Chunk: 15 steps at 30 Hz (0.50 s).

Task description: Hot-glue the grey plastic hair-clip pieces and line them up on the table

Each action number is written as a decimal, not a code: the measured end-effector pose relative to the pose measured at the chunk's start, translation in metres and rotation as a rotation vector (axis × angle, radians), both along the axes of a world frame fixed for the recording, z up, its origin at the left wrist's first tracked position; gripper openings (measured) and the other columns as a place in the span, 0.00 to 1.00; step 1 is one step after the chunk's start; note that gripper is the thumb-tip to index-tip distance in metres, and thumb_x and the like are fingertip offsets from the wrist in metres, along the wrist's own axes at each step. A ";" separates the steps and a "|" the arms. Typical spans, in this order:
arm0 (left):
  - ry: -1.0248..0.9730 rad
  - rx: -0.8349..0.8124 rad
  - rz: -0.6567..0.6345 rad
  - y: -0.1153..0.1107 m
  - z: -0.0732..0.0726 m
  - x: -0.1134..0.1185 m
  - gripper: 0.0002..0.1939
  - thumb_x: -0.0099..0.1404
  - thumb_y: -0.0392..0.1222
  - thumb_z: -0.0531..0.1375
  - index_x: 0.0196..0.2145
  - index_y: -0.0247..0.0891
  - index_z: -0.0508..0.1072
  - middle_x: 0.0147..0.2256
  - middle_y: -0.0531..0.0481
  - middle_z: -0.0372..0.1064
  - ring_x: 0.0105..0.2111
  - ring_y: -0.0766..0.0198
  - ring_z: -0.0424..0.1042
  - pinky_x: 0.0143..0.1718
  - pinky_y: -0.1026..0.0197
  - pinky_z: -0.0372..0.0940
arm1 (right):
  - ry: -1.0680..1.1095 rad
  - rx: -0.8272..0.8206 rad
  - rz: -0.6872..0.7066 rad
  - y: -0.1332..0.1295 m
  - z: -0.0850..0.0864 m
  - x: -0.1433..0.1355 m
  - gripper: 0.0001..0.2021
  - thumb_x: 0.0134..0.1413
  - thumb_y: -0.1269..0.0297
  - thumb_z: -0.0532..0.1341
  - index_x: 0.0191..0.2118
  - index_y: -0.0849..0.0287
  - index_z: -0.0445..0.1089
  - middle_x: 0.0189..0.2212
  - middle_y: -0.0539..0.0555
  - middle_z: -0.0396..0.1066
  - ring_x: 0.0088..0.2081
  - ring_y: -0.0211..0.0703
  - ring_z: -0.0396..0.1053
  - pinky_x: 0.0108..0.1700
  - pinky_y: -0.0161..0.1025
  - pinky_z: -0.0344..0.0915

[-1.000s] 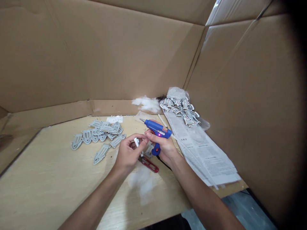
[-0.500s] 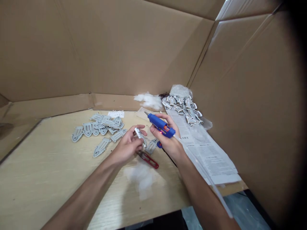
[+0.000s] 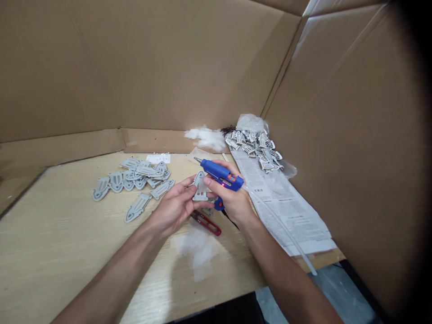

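Note:
My left hand (image 3: 178, 202) is closed on a small grey pointed piece with slots (image 3: 200, 186), its flat face turned up toward me. In my right hand (image 3: 232, 198) is a blue glue gun (image 3: 221, 174), its nozzle pointing away to the upper left and a small red light glowing on it. A long clear glue stick (image 3: 280, 221) trails from the gun's back over my right forearm. My right thumb comes close to the edge of the grey piece; whether it touches I cannot tell. Red thread snips (image 3: 206, 222) lie on the table below my hands.
Several similar grey pieces (image 3: 138, 207) lie on the left of the wooden table (image 3: 84, 261). More pieces (image 3: 259, 148) are heaped on newspaper (image 3: 300, 225) at the right. White fluffy stuffing (image 3: 205, 136) sits at the back. Cardboard walls (image 3: 182, 67) enclose the far and right sides.
My left hand has turned the grey piece from edge-on to face-up. Both hands have come closer together, with the right thumb now near the piece. The view has shifted slightly.

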<state>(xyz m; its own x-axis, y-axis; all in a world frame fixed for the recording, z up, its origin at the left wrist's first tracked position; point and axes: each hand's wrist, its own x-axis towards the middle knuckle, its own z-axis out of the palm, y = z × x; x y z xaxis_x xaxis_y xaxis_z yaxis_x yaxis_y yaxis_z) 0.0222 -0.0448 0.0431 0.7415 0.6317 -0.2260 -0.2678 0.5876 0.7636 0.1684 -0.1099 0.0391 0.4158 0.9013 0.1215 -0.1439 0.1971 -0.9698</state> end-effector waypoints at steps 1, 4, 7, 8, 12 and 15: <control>-0.002 -0.005 0.018 -0.001 0.001 0.001 0.19 0.66 0.33 0.62 0.55 0.30 0.72 0.57 0.36 0.75 0.41 0.59 0.80 0.39 0.55 0.80 | -0.003 0.004 0.000 0.000 -0.001 0.000 0.27 0.50 0.54 0.77 0.54 0.49 0.71 0.42 0.50 0.78 0.37 0.42 0.77 0.32 0.36 0.76; -0.019 -0.015 0.059 -0.003 0.004 0.003 0.19 0.65 0.30 0.61 0.53 0.30 0.73 0.57 0.36 0.74 0.42 0.61 0.79 0.39 0.58 0.80 | -0.033 0.026 -0.015 0.001 -0.004 0.000 0.27 0.51 0.55 0.77 0.54 0.50 0.71 0.40 0.50 0.78 0.37 0.41 0.76 0.35 0.36 0.77; -0.029 -0.018 0.108 -0.006 0.006 0.004 0.22 0.62 0.27 0.59 0.54 0.31 0.72 0.58 0.37 0.74 0.45 0.59 0.79 0.42 0.55 0.81 | -0.074 0.076 -0.066 0.003 -0.006 -0.002 0.25 0.50 0.57 0.77 0.53 0.51 0.73 0.44 0.51 0.79 0.41 0.41 0.78 0.43 0.39 0.78; -0.024 -0.023 0.126 -0.007 0.007 0.004 0.24 0.62 0.26 0.59 0.55 0.32 0.72 0.58 0.37 0.74 0.47 0.59 0.79 0.43 0.54 0.81 | -0.083 0.087 -0.081 0.004 -0.006 -0.003 0.24 0.50 0.58 0.77 0.52 0.52 0.74 0.46 0.52 0.79 0.42 0.41 0.78 0.45 0.39 0.78; -0.016 -0.041 0.137 -0.008 0.007 0.004 0.29 0.59 0.25 0.59 0.58 0.34 0.69 0.56 0.38 0.75 0.50 0.60 0.78 0.49 0.54 0.81 | -0.133 0.072 -0.116 0.003 -0.002 -0.009 0.23 0.51 0.57 0.76 0.51 0.52 0.73 0.48 0.52 0.79 0.43 0.43 0.78 0.44 0.41 0.80; -0.037 -0.027 0.120 -0.007 0.005 0.003 0.29 0.59 0.25 0.61 0.58 0.35 0.69 0.52 0.41 0.77 0.48 0.62 0.79 0.53 0.53 0.80 | -0.180 0.074 -0.139 0.002 0.000 -0.011 0.22 0.53 0.57 0.75 0.51 0.52 0.72 0.48 0.53 0.78 0.43 0.43 0.78 0.43 0.42 0.80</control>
